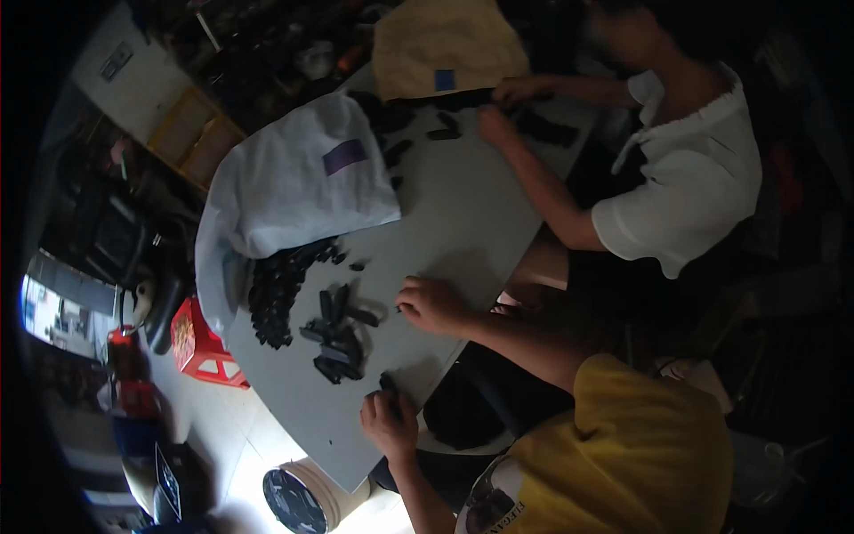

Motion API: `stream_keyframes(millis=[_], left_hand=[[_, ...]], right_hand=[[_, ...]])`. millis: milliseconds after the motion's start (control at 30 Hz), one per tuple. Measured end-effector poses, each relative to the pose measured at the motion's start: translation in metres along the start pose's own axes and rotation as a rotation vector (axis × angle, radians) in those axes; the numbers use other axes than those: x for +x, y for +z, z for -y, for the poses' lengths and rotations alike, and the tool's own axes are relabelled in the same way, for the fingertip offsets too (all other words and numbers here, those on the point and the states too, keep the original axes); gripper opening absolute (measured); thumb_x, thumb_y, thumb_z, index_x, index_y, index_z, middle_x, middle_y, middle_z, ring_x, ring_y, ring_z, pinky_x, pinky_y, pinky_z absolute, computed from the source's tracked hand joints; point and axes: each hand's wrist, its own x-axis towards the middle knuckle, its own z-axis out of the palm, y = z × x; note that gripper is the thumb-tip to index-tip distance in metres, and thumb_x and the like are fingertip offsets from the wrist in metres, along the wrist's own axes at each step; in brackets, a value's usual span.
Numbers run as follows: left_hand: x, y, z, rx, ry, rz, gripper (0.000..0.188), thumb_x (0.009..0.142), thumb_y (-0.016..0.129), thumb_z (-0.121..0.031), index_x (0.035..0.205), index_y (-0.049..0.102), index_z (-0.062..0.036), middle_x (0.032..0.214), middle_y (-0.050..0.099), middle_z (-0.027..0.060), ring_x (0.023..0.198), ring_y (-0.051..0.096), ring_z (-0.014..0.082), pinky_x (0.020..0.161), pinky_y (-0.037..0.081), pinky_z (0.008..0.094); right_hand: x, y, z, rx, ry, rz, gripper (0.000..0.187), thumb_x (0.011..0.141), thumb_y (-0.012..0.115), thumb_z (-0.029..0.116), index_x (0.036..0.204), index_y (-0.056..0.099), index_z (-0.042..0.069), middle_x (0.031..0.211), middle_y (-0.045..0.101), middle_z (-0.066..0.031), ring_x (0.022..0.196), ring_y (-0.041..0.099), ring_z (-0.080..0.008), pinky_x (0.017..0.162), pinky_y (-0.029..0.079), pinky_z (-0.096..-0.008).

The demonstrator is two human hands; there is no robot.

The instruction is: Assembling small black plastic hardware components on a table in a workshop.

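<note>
My left hand (pixel 391 427) is closed around a dark elongated piece (pixel 388 384) at the table's near edge; its end sticks out above my fingers. Farther up, my right hand (pixel 433 304) rests over the table with fingers curled together. A tiny dark tip shows at those fingers, too small to name. Between my hands and the white bag lies a loose heap of black elongated parts (pixel 336 343). Beyond it, many small black parts (pixel 276 298) spread in a curved pile along the bag's opening. One small black piece (pixel 358 265) lies apart.
The white cloth bag (pixel 294 178) and a beige bag (pixel 449 49) sit on the grey table (pixel 454 209). At the right, a co-worker in a white top (pixel 676 169) handles dark parts. A red stool (pixel 203 343) and a bucket (pixel 307 498) with dark contents stand beside the table.
</note>
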Motion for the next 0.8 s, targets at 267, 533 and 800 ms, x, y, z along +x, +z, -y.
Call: stream_keyframes(millis=[267, 533, 800], left_hand=[[-0.005, -0.006, -0.001, 0.039, -0.011, 0.012, 0.015, 0.078, 0.060, -0.017, 0.082, 0.052, -0.0059, 0.080, 0.052, 0.0120, 0.078, 0.053, 0.0354, 0.070, 0.040, 0.0444], [-0.004, -0.004, -0.003, 0.052, -0.006, 0.007, 0.015, 0.078, 0.060, -0.017, 0.083, 0.051, -0.0050, 0.080, 0.051, 0.0129, 0.077, 0.052, 0.0360, 0.069, 0.040, 0.0444], [-0.004, -0.009, -0.004, 0.020, -0.058, 0.012, 0.014, 0.076, 0.064, -0.014, 0.082, 0.054, -0.0049, 0.082, 0.055, 0.0130, 0.080, 0.054, 0.0360, 0.071, 0.042, 0.0440]], right_hand=[[-0.007, -0.001, 0.012, -0.018, -0.001, 0.039, 0.004, 0.077, 0.063, 0.011, 0.079, 0.062, 0.007, 0.080, 0.056, -0.0058, 0.072, 0.060, -0.0276, 0.062, 0.049, -0.0389], [-0.006, -0.001, 0.010, -0.006, -0.002, 0.059, 0.003, 0.075, 0.063, 0.010, 0.076, 0.061, 0.007, 0.080, 0.056, -0.0047, 0.072, 0.060, -0.0255, 0.062, 0.049, -0.0377], [-0.004, 0.008, 0.007, 0.027, -0.013, 0.064, 0.006, 0.076, 0.065, 0.014, 0.073, 0.061, 0.010, 0.078, 0.056, -0.0056, 0.072, 0.059, -0.0269, 0.061, 0.049, -0.0392]])
